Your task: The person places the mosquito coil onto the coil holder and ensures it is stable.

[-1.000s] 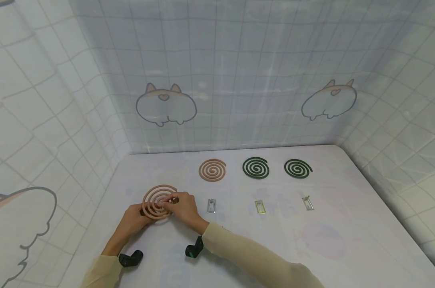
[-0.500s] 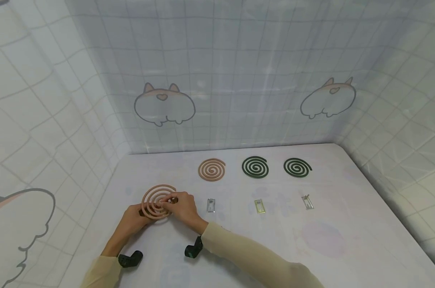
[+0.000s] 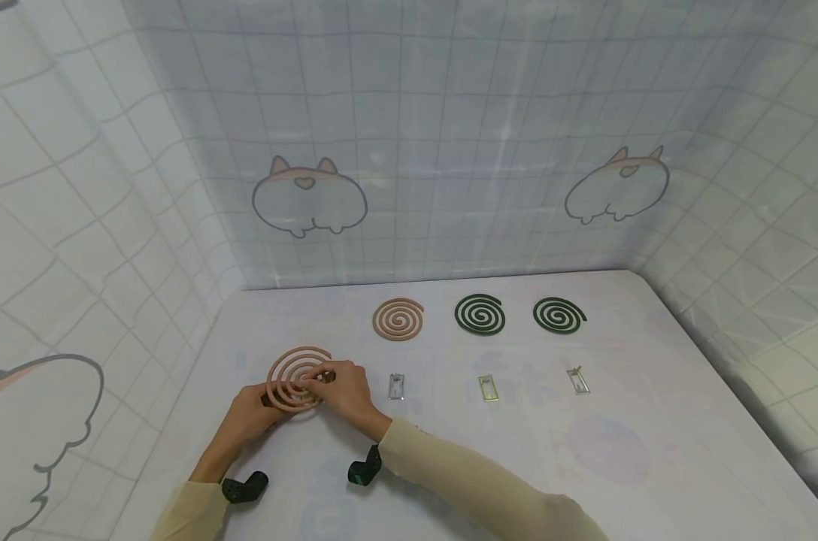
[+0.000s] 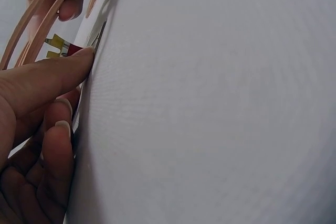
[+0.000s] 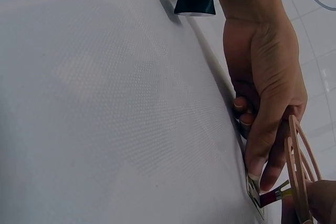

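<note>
A tan mosquito coil [image 3: 270,383] is tilted up at the left of the table. My right hand [image 3: 344,391] pinches it near its centre, thumb and fingers curled. Low behind the coil, my left hand [image 3: 248,413] is partly covered by it. In the left wrist view, the left thumb and fingers pinch the thin metal base of a small coil stand, whose raised prong [image 4: 62,45] is yellow and red. The prong points toward the coil [image 4: 43,27]. From the right wrist view, the left thumb lies on the stand's base [image 5: 252,190], close over the table.
Along the back lie another tan coil [image 3: 398,319] and two green coils [image 3: 480,314] [image 3: 559,315]. Nearer stand a silver metal stand [image 3: 396,386], a yellowish stand [image 3: 488,388] and another silver stand [image 3: 578,380]. Fabric walls [image 3: 422,150] enclose the table [image 3: 517,451].
</note>
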A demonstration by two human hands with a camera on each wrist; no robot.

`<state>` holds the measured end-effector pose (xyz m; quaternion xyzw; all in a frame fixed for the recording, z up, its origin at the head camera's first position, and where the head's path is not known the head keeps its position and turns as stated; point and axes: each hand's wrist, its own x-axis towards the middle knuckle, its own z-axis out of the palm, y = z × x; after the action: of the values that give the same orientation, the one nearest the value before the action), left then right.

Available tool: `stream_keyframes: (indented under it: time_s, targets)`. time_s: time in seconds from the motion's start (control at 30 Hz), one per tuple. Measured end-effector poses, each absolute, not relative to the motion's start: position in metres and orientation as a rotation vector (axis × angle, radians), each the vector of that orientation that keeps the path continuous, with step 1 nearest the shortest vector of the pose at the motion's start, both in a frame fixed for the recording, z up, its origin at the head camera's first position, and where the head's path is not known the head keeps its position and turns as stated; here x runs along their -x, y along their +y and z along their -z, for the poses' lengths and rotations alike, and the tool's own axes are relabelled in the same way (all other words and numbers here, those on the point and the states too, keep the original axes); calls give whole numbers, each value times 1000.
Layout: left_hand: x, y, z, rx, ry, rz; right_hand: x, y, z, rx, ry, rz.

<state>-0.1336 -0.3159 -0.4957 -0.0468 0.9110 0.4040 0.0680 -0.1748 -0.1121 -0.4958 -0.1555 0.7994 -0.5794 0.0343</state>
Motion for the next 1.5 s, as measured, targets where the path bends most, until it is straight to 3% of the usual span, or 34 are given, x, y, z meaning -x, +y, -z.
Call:
stream_keyframes:
  time_s: [1.5]
  targets:
    - [134,-318,496,106,2773,-1198,173,-116,497,471,2459,1757]
